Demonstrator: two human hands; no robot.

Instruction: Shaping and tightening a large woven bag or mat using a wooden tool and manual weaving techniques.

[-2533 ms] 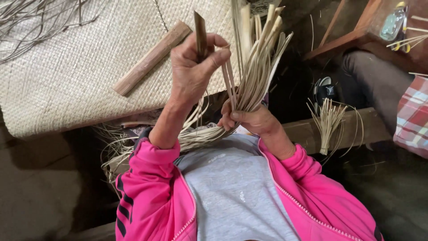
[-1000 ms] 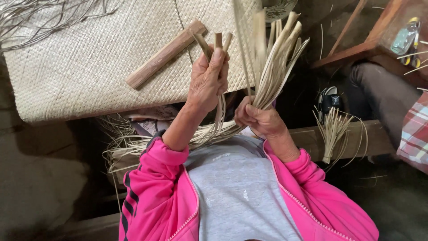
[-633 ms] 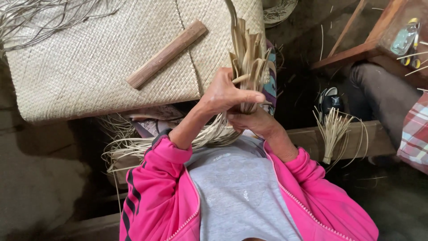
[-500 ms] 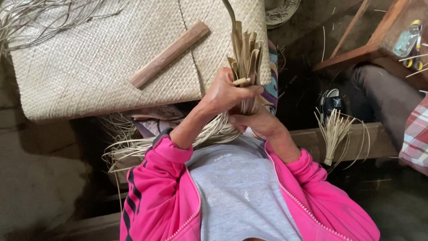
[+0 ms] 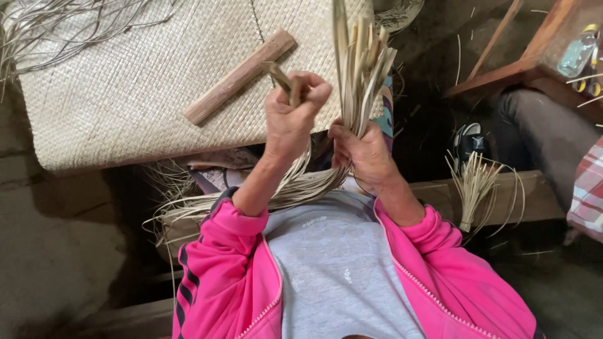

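Note:
My right hand (image 5: pixel 363 154) grips a bundle of dried palm strips (image 5: pixel 359 66) that stand up from its fist and trail down to the left across my lap. My left hand (image 5: pixel 290 116) is raised just left of the bundle, pinching one or two strips (image 5: pixel 281 75) pulled out of it. Both arms wear pink jacket sleeves (image 5: pixel 217 263) over a grey shirt.
A woven mat (image 5: pixel 125 75) lies ahead with a wooden stick (image 5: pixel 239 76) on it and loose fibres (image 5: pixel 56 25) at its far left. A small tied tuft of strips (image 5: pixel 471 185) rests on a wooden beam (image 5: pixel 534 198) to the right. Another person's leg (image 5: pixel 546 138) and checked cloth (image 5: pixel 587 191) show at right.
My left hand went from raised with a strip, down onto the bundle beside my right hand, and has now lifted off to the left with strips pinched. My right hand kept the bundle.

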